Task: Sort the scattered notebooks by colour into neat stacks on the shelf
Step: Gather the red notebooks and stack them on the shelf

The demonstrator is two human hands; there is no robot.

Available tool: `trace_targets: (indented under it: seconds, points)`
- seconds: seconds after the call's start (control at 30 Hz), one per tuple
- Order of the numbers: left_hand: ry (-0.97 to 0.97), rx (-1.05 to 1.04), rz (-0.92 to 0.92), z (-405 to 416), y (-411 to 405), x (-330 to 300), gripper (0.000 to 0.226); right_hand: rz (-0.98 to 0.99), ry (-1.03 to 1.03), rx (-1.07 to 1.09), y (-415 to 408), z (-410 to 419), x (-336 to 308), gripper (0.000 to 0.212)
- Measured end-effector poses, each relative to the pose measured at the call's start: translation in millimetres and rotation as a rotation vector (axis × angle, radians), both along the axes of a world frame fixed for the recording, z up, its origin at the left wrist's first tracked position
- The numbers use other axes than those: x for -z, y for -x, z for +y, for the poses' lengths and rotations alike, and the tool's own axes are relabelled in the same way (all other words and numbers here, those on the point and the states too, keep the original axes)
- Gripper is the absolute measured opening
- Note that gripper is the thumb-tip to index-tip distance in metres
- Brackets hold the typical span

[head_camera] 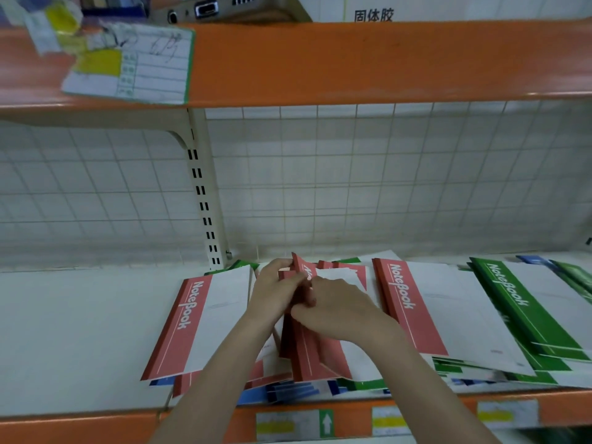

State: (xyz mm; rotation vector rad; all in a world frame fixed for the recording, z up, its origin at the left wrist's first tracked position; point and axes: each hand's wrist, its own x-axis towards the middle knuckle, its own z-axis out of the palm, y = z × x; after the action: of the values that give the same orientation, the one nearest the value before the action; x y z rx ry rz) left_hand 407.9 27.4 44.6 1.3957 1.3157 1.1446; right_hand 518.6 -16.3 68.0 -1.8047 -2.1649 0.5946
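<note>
While both hands meet over the middle of the shelf (80, 331), a small bundle of red notebooks (307, 354) is being gripped between them, tilted up on edge rather than lying flat. The left hand (275, 291) is curled round the bundle's far upper corner, fingers (283, 267) wrapped over the top edge, and the right hand (336, 310) is laid over the white covers with its fingers bent in toward the left one, so the bundle is pinched from both sides; exactly how the right fingertips sit can't be made out, it's a bit blurry there. Just to the left, another red notebook (195, 325) is lying flat, white cover up, with a blue one (160, 382) peeking out underneath. To the right, a third red notebook (426, 312) is spread flat too, partly overlapped with a pile of green notebooks (528, 312) further right. More blue notebooks (288, 390) and green ones are sticking out messily along the front edge, under the held bundle. A tiled wall (352, 187) is seen behind, an orange upper shelf (352, 62) above with a handwritten label card (137, 72) stuck on it, and price tags (390, 421) are fixed on the orange front lip.
</note>
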Motion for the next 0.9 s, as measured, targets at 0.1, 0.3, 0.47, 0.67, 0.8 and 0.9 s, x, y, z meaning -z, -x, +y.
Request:
trace_targets:
  seconds: [0.1, 0.3, 0.47, 0.67, 0.8, 0.9]
  points:
    - [-0.135, -0.027, 0.192, 1.0, 4.4, 3.5, 0.020, 0.097, -0.087, 0.115, -1.6, -1.8, -1.0, 0.034]
    - [-0.089, -0.145, 0.761, 3.3, 21.9, 21.6, 0.042, 0.198, -0.161, 0.138, -15.0, 1.0, -2.0, 0.053]
    - [-0.097, -0.042, 0.787, 2.0, 17.1, 28.9, 0.035, 0.146, -0.156, 0.172, -10.5, -4.5, 1.1, 0.039]
    - [-0.233, -0.015, 0.355, -1.9, -0.1, 17.3, 0.025, 0.221, -0.200, 0.146, -7.1, -9.6, -1.5, 0.035]
    - [-0.114, -0.049, 0.058, -0.6, -6.3, 15.6, 0.027, 0.252, -0.235, 0.126, -3.0, -13.2, -2.4, 0.040]
    - [-0.124, -0.104, 0.093, 2.4, -9.3, 14.8, 0.027, 0.337, -0.244, 0.130, -7.5, -14.5, -5.3, 0.048]
